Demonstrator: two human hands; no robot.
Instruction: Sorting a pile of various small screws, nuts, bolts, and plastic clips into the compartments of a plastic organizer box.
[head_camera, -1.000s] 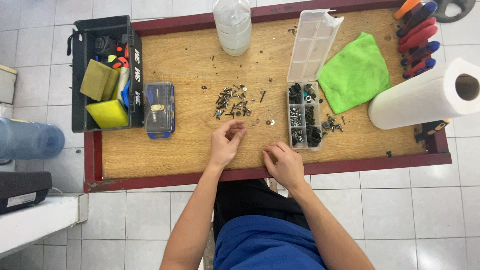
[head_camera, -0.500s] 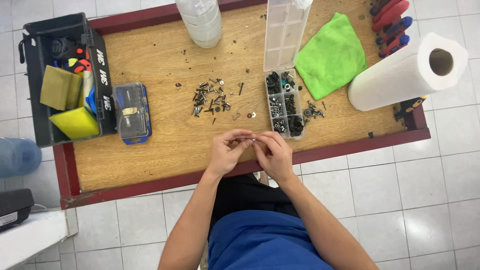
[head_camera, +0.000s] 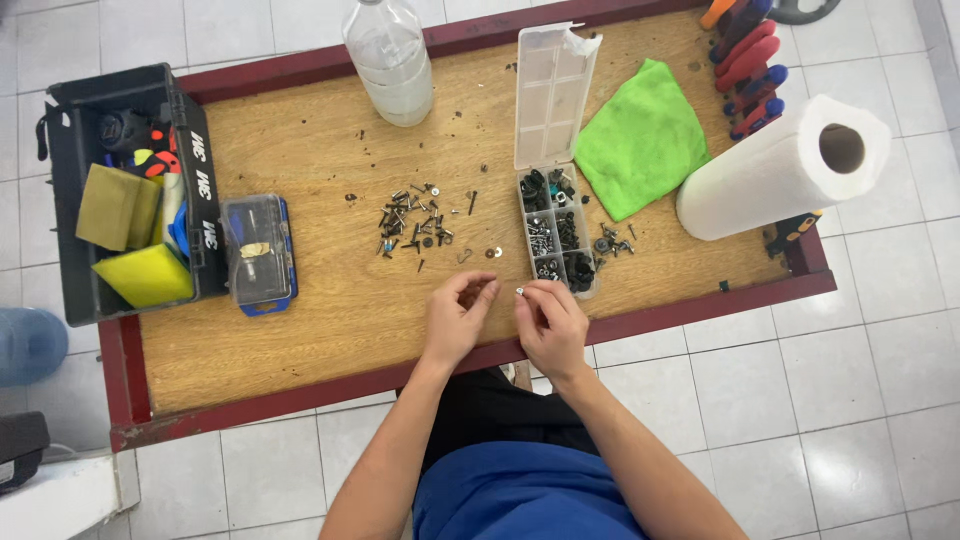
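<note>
Both hands over near table edge, close together, fingertips almost meeting. Right hand pinched small silvery fastener between thumb and forefinger, other fingers curled. Left hand loosely curled, fingertips beside fastener; whether it gripped anything, cannot tell. Loose screw pile lay further up wooden table, apart from hands; open parts organizer just above right hand. Versus half second before: hands stayed together, same pose, slightly nearer organizer
</note>
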